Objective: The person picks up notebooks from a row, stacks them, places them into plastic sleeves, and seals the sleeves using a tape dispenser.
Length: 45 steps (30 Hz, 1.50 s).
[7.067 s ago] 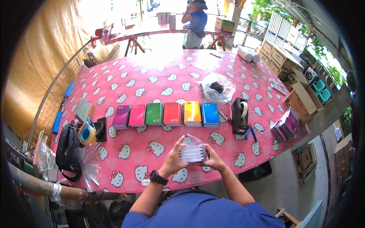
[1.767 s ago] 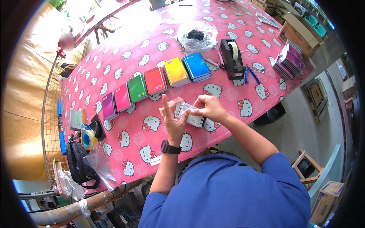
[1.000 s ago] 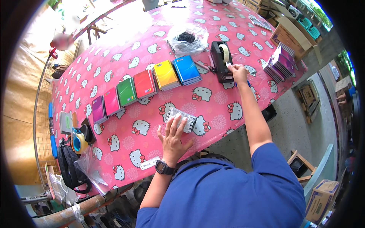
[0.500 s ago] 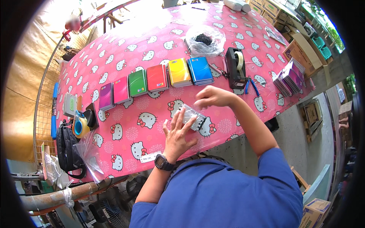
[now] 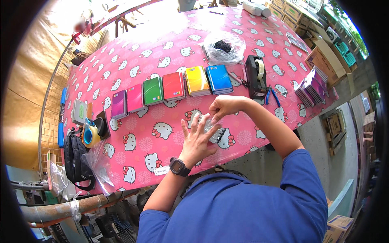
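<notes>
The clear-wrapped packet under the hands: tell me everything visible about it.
The packet is a small flat bundle in shiny clear plastic film, its contents pale with dark edges, hard to make out. It lies flat on the pink patterned tablecloth near the table's front edge. The left hand presses on it with spread fingers; the right hand pinches its far edge.

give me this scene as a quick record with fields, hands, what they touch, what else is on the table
left hand: left hand pressed flat, fingers spread, on a clear-wrapped packet
right hand: right hand pinching the packet's upper edge
surface: pink cartoon-cat tablecloth
row behind hands: six notebooks, purple to blue
right of row: black tape dispenser, blue-handled pliers
far side: clear bag with dark contents
right edge: notebook stack
left edge: tape rolls, black bag
</notes>
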Each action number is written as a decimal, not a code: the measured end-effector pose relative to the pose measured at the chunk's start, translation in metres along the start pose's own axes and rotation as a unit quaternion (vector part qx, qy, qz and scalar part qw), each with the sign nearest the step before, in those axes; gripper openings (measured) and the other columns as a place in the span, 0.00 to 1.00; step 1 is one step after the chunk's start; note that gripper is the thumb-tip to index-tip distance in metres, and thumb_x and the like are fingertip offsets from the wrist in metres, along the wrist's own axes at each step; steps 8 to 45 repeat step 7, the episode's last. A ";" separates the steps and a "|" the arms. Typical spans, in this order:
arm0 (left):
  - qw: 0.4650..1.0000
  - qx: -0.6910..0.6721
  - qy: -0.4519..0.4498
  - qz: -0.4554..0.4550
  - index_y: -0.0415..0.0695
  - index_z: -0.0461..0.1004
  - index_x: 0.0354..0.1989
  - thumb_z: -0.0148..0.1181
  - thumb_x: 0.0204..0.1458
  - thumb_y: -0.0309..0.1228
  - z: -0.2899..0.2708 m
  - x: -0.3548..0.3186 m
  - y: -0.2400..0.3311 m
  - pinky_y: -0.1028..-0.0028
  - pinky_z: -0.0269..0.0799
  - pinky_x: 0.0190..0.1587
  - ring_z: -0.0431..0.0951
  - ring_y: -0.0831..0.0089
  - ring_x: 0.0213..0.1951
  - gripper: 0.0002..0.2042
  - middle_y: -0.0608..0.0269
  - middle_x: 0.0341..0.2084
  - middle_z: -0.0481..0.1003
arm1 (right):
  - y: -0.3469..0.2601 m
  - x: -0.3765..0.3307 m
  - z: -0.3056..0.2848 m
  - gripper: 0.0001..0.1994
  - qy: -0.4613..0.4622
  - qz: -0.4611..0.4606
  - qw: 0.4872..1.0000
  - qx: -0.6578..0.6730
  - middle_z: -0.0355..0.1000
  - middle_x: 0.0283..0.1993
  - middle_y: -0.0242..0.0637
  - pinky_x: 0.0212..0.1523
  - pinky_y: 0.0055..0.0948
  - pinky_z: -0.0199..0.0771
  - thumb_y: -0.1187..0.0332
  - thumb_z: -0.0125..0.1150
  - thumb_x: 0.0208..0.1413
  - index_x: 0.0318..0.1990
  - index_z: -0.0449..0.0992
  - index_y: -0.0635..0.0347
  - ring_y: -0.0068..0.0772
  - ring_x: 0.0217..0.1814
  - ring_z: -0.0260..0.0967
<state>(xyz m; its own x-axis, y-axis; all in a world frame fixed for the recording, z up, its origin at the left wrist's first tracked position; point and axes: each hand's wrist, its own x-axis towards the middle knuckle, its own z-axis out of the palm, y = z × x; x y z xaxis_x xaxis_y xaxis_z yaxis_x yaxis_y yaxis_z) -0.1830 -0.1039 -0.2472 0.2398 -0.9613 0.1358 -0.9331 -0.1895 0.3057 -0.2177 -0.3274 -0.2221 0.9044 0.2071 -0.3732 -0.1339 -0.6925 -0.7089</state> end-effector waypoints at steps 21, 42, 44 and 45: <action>1.000 -0.007 -0.023 0.016 0.68 0.58 0.61 0.68 0.32 0.47 -0.001 0.004 0.001 0.37 0.23 0.60 0.35 0.54 0.68 0.41 0.62 0.65 0.45 | 0.085 0.021 0.076 0.22 -0.017 0.057 0.912 0.405 0.64 0.19 0.23 0.26 0.21 0.59 0.44 0.64 0.45 0.29 0.72 0.56 0.20 0.22 0.59; 1.000 -0.007 -0.023 0.016 0.68 0.58 0.61 0.68 0.32 0.47 -0.001 0.004 0.001 0.37 0.23 0.60 0.35 0.54 0.68 0.41 0.62 0.65 0.45 | 0.085 0.021 0.076 0.22 -0.017 0.057 0.912 0.405 0.64 0.19 0.23 0.26 0.21 0.59 0.44 0.64 0.45 0.29 0.72 0.56 0.20 0.22 0.59; 1.000 -0.007 -0.023 0.016 0.68 0.58 0.61 0.68 0.32 0.47 -0.001 0.004 0.001 0.37 0.23 0.60 0.35 0.54 0.68 0.41 0.62 0.65 0.45 | 0.085 0.021 0.076 0.22 -0.017 0.057 0.912 0.405 0.64 0.19 0.23 0.26 0.21 0.59 0.44 0.64 0.45 0.29 0.72 0.56 0.20 0.22 0.59; 1.000 -0.007 -0.023 0.016 0.68 0.58 0.61 0.68 0.32 0.47 -0.001 0.004 0.001 0.37 0.23 0.60 0.35 0.54 0.68 0.41 0.62 0.65 0.45 | 0.085 0.021 0.076 0.22 -0.017 0.057 0.912 0.405 0.64 0.19 0.23 0.26 0.21 0.59 0.44 0.64 0.45 0.29 0.72 0.56 0.20 0.22 0.59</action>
